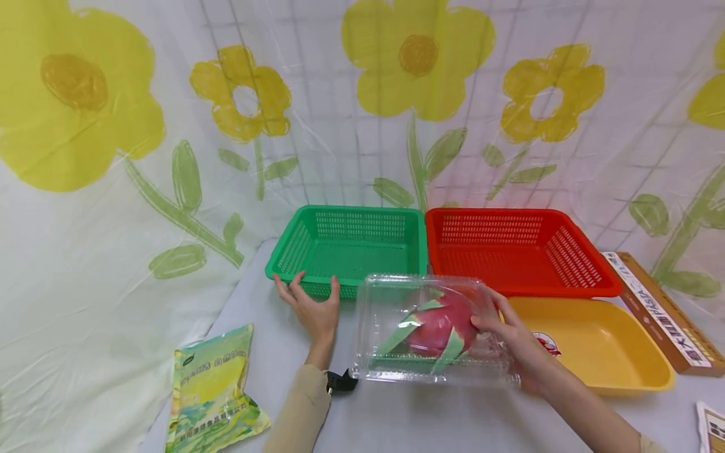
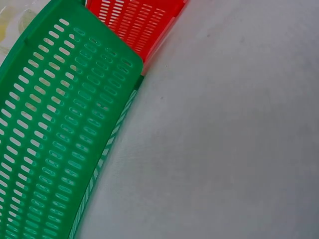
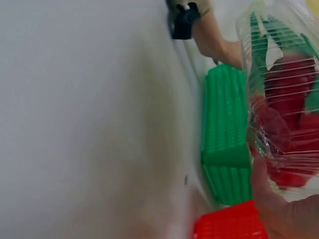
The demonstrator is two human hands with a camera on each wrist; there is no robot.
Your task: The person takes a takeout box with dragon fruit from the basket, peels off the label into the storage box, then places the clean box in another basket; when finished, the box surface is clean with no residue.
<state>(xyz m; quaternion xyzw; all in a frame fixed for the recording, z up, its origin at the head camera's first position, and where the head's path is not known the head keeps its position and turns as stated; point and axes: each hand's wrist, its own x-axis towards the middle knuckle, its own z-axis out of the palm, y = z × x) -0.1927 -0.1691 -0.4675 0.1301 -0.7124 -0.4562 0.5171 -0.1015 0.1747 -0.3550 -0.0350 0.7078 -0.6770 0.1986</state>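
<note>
My right hand [image 1: 515, 333] grips the right end of a clear plastic container [image 1: 376, 302], held tilted above the table. Inside it lies a pink-red dragon fruit [image 1: 438, 330] with green tips, which also shows through the ribbed plastic in the right wrist view. The thumb lies on the container's near side. With fingers spread, my left hand [image 1: 314, 311] is at the front rim of a green basket [image 1: 362, 248]; whether its fingertips press the rim is hard to tell. The left wrist view shows only the basket's slotted side, not the hand.
Beside the green basket stands a red basket [image 1: 498, 251]. A yellow tub [image 1: 612, 346] sits in front of it, with a pasta box [image 1: 668, 314] along its right. A yellow-green packet [image 1: 212, 390] lies at the left. A flowered curtain [image 1: 317, 157] hangs behind.
</note>
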